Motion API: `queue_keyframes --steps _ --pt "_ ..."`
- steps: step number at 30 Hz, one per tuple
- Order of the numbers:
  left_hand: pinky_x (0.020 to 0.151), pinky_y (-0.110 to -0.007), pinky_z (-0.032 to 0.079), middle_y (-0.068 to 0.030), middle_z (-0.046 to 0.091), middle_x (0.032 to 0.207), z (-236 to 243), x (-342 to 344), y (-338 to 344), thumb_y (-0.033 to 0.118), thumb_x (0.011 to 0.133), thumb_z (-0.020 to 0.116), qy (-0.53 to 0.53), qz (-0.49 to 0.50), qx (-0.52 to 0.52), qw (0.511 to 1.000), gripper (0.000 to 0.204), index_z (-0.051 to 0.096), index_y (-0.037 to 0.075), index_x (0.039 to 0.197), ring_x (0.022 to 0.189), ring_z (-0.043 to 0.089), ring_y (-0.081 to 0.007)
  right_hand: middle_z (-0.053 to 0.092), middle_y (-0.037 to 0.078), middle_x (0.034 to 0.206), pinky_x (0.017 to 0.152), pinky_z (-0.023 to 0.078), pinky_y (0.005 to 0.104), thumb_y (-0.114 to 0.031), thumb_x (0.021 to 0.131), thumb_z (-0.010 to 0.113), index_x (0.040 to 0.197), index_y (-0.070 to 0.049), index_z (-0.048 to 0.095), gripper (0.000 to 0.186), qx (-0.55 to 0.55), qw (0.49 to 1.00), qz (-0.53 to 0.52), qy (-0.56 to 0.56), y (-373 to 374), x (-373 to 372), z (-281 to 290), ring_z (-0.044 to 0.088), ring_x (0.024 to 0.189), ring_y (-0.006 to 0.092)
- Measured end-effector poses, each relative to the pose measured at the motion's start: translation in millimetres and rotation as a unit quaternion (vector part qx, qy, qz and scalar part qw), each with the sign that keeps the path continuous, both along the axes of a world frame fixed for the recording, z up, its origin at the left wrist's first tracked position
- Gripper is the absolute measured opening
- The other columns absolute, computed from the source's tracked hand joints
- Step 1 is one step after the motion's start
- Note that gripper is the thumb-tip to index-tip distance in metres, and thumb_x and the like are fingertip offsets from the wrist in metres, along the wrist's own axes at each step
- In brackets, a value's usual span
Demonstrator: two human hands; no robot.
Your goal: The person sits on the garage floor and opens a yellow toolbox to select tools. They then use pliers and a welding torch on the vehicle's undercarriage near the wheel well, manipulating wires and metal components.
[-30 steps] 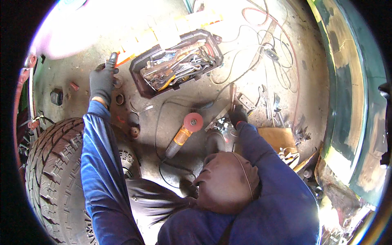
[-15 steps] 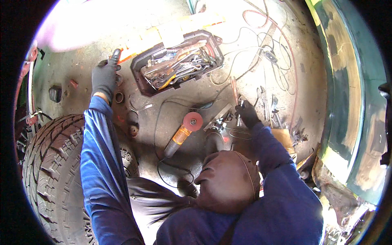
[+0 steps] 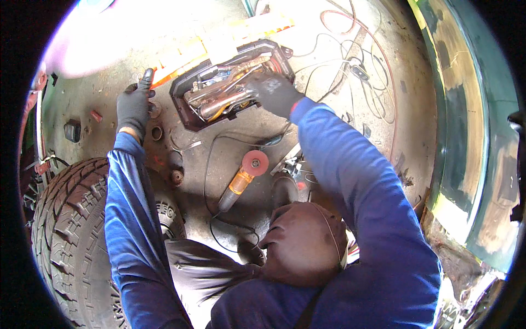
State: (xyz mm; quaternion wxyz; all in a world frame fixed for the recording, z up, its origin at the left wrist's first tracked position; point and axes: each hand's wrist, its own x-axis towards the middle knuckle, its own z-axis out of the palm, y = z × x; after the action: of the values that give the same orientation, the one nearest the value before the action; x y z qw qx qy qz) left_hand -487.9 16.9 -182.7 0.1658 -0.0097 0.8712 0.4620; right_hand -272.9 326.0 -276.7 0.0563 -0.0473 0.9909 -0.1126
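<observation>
My gloved left hand (image 3: 141,93) has its fingers closed at the end of a long orange tray or lid (image 3: 183,63), washed out by glare, behind the black toolbox (image 3: 181,101). My gloved right hand (image 3: 274,96) reaches over the toolbox's right half, fingers curled round a silvery metal tool among the loose wrenches and rusty tools (image 3: 205,96); its fingertips are partly hidden. In front of the toolbox an angle grinder (image 3: 238,181) with a red disc lies on the concrete floor, its black cable looping around it.
A large tire (image 3: 71,230) stands at lower left, a painted, patchy green vehicle panel (image 3: 466,120) curves along the right. Hoses and cords (image 3: 378,71) snake across the upper right floor. A brown cap or hood (image 3: 298,241) fills the lower middle; metal pieces (image 3: 293,164) lie beyond it.
My right hand has lifted a metal tool from the pieces on the floor and moved up and left into the toolbox. My left hand has barely moved.
</observation>
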Motion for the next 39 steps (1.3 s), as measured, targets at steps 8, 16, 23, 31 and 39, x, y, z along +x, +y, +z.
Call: queue_keyframes --steps 8,16,23,31,39 --pt "0.056 -0.031 0.049 -0.0094 0.078 0.094 -5.0 -0.8 -4.2 0.072 0.094 0.078 0.011 -0.009 -0.017 1.000 0.084 0.076 -0.007 0.123 0.061 0.063 -0.0135 0.072 0.019 0.135 0.112 0.052 0.0461 -0.030 0.106 0.069 0.140 -0.007 0.069 0.042 -0.180 0.976 -0.117 0.033 49.8 70.0 -10.4 0.068 0.127 0.0359" --pt "0.053 -0.030 0.047 -0.0080 0.079 0.098 -3.1 1.9 -8.7 0.075 0.095 0.076 0.019 -0.034 -0.046 0.998 0.086 0.077 -0.005 0.125 0.061 0.062 -0.0117 0.077 0.024 0.115 0.100 0.057 0.0497 -0.036 0.104 0.068 0.126 -0.007 0.076 0.038 -0.086 0.875 -0.473 -0.048 172.8 281.7 -80.2 0.073 0.112 0.0422" --pt "0.053 -0.031 0.046 -0.0072 0.079 0.098 -2.3 0.5 -10.4 0.072 0.097 0.076 0.007 -0.036 -0.040 0.999 0.079 0.078 -0.003 0.120 0.062 0.062 -0.0113 0.073 0.022 0.128 0.103 0.056 0.0520 -0.035 0.096 0.079 0.131 -0.007 0.074 0.046 -0.043 0.900 -0.422 -0.103 106.0 320.4 -143.3 0.069 0.120 0.0444" --pt "0.063 -0.028 0.047 -0.0030 0.077 0.094 -20.5 25.4 -18.7 0.058 0.102 0.078 0.045 -0.044 -0.023 0.998 0.062 0.079 -0.001 0.121 0.070 0.059 -0.0092 0.070 0.022 0.127 0.100 0.057 0.0521 -0.022 0.101 0.066 0.124 -0.006 0.077 0.030 -0.107 0.859 -0.491 -0.095 124.9 342.7 -242.6 0.071 0.113 0.0420" --pt "0.080 -0.039 0.055 -0.0089 0.080 0.097 -76.9 91.5 -40.2 0.045 0.100 0.085 0.053 -0.084 -0.052 0.994 0.048 0.076 -0.001 0.111 0.086 0.070 -0.0181 0.074 0.026 0.129 0.086 0.056 0.0710 -0.027 0.106 0.059 0.147 -0.005 0.066 0.047 0.111 0.795 -0.560 -0.202 136.7 418.8 -347.8 0.075 0.109 0.0483"
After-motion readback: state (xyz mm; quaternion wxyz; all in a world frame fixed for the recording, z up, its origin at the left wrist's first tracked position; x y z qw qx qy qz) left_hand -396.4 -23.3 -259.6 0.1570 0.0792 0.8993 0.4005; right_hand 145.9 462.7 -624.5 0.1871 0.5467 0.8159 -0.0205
